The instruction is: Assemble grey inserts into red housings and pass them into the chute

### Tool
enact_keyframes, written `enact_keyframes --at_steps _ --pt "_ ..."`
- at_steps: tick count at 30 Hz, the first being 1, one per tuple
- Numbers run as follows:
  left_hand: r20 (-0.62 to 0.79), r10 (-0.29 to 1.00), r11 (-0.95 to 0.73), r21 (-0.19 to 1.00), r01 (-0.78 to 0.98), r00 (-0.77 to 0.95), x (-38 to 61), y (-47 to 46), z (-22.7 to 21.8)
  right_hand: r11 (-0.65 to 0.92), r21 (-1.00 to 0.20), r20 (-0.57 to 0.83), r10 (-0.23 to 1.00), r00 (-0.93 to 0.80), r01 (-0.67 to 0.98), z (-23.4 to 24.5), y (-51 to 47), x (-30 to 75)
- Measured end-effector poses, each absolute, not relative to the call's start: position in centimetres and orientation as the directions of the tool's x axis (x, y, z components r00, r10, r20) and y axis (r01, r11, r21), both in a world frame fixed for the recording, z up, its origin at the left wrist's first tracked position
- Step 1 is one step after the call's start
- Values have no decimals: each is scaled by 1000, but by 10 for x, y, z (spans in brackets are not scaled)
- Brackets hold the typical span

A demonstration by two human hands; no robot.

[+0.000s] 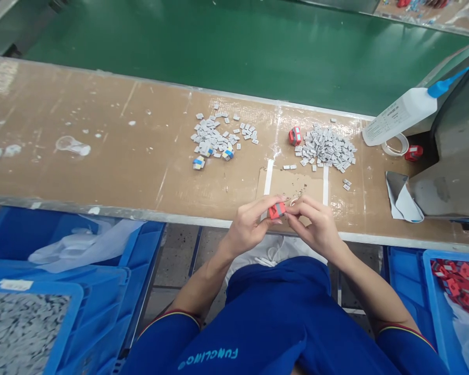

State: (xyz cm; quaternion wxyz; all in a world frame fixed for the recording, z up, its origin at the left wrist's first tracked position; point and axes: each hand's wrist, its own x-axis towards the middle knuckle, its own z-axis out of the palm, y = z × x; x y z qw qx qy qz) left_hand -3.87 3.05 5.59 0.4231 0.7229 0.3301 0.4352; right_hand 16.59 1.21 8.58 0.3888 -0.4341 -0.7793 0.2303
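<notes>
My left hand [252, 223] grips a small red plastic piece with a grey band [277, 210] between thumb and fingers, close to the table's front edge. On its right side my right hand [313, 223] is closed in a pinch, fingertips at the piece; whatever they pinch is too small to make out. Beyond the hands lies a pile of small grey tiles [328, 147], with another red piece [295, 136] at its left. Farther left is a second pile of grey tiles [213, 136], with a few yellow-and-blue pieces [198, 162] by it.
A white bottle with a blue nozzle [402, 115] leans at the right, near a tape roll [395, 145]. Behind the cardboard-covered table [121, 151] runs a green belt [219, 47]. Blue bins stand below: grey parts left [76, 323], red parts right [428, 291].
</notes>
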Motion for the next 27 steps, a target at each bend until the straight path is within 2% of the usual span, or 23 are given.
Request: enact_keyframes --at_steps 5,11,15,22,27 --pt "273 879 -332 939 91 390 -46 30 59 522 -677 375 851 -367 520 95 11 165" --pt "368 836 -440 893 96 407 -48 34 63 600 -523 410 800 -439 605 99 14 164" --pt "368 836 -441 892 101 407 -47 35 63 634 -463 451 770 -452 619 93 18 160" --pt "338 861 -394 916 76 380 -51 36 61 629 -475 444 775 -450 615 101 15 156" --pt "372 841 -422 906 46 394 -53 37 61 631 -509 434 775 -459 585 104 16 156"
